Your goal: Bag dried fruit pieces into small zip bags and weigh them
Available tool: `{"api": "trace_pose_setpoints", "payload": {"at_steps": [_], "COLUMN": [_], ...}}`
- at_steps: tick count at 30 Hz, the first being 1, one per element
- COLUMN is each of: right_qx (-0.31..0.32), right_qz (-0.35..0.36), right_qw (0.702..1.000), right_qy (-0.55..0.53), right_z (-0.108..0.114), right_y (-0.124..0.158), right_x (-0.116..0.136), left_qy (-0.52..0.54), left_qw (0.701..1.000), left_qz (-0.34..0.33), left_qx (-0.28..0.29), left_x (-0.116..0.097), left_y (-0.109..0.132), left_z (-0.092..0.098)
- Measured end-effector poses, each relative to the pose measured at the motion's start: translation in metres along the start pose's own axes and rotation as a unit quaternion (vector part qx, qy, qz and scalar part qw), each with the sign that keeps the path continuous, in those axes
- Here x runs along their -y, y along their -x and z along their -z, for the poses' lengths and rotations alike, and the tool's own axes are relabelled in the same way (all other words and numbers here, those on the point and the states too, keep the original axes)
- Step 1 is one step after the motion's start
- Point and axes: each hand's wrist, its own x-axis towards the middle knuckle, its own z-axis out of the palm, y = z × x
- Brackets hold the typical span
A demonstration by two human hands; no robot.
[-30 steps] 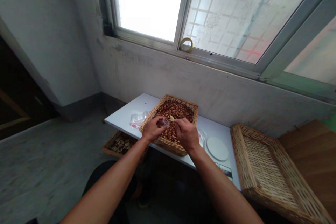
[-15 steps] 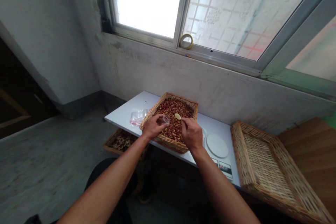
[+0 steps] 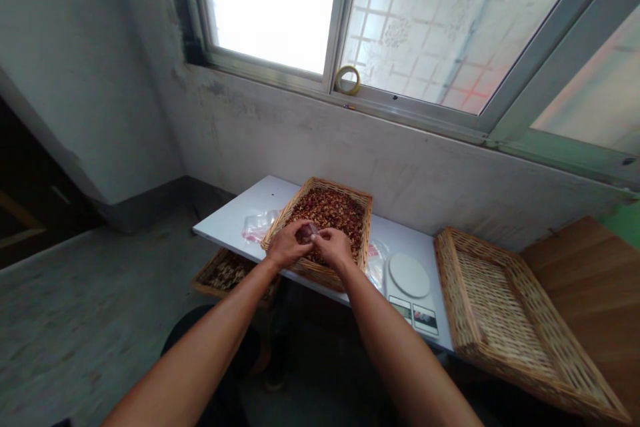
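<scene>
My left hand (image 3: 289, 244) is closed around the edge of a small clear plastic bag (image 3: 306, 232), held over the near part of a wicker basket (image 3: 320, 275). Reddish-brown dried chopped pieces (image 3: 333, 207) fill much of that basket. My right hand (image 3: 332, 246) meets the bag's mouth with its fingers pinched together. The small pale spoon it held a moment earlier is hidden now, its bowl apparently inside the bag.
On the white table, more clear bags (image 3: 257, 225) lie left of the basket, and others (image 3: 376, 263) lie right of it beside a white kitchen scale (image 3: 410, 275). A wicker tray (image 3: 505, 313) stands at the right. Below the table sits another basket (image 3: 227, 272). Tape (image 3: 347, 81) rests on the windowsill.
My right hand has moved left from over the dried pieces to the bag in my left hand. The spoon has gone out of sight there. The view has shifted slightly.
</scene>
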Motion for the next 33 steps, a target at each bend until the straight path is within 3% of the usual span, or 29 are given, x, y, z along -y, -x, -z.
{"api": "trace_pose_setpoints", "payload": {"at_steps": [7, 18, 20, 23, 26, 29, 33], "right_qx": [-0.017, -0.080, -0.096, -0.154, -0.230, -0.269, -0.247], "right_qz": [0.040, 0.081, 0.090, 0.116, 0.148, 0.124, 0.053], "right_qw": [0.998, 0.993, 0.991, 0.979, 0.944, 0.907, 0.870], "right_qy": [-0.056, -0.016, -0.001, 0.059, 0.183, 0.299, 0.423], "right_z": [0.013, 0.032, 0.046, 0.085, 0.135, 0.173, 0.182], "right_y": [-0.017, -0.005, 0.004, 0.016, 0.024, 0.031, 0.041], "right_x": [-0.022, -0.022, -0.020, -0.027, -0.052, -0.088, -0.132], "left_qy": [0.183, 0.124, 0.093, 0.048, 0.036, 0.033, 0.031], "left_qw": [0.974, 0.975, 0.981, 0.989, 0.989, 0.988, 0.988], "left_qz": [0.057, 0.035, 0.028, 0.032, 0.042, 0.046, 0.054], "left_qx": [0.117, 0.182, 0.167, 0.137, 0.138, 0.145, 0.141], "left_x": [0.001, 0.001, 0.001, 0.001, -0.001, 0.000, 0.005], "left_y": [-0.009, -0.011, -0.011, -0.011, -0.011, -0.012, -0.013], "left_z": [0.014, 0.020, 0.018, 0.014, 0.010, 0.008, 0.005]}}
